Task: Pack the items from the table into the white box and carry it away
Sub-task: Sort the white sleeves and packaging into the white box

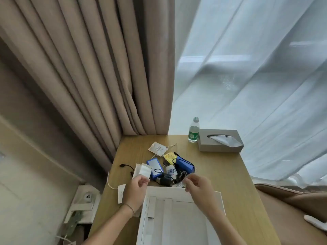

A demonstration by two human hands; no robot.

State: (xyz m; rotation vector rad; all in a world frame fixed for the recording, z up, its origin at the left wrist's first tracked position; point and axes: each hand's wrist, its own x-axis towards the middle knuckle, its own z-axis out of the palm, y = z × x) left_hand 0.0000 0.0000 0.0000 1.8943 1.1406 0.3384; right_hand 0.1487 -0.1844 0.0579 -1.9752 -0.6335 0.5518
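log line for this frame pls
stage: packing not begun | left hand: fingers curled, empty | right hand: same | white box: nearest, looks empty | clutter: on table

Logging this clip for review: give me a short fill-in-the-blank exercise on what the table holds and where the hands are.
1. The clear plastic water bottle with a green label stands upright just left of the grey ____ box.
2. The open white cardboard box lies at the ____ edge of the wooden table.
3. A thin bracelet circles the wrist of the ____ hand.
4. The right hand hovers over the white box's ____ rim.

Missing words: tissue; near; left; far
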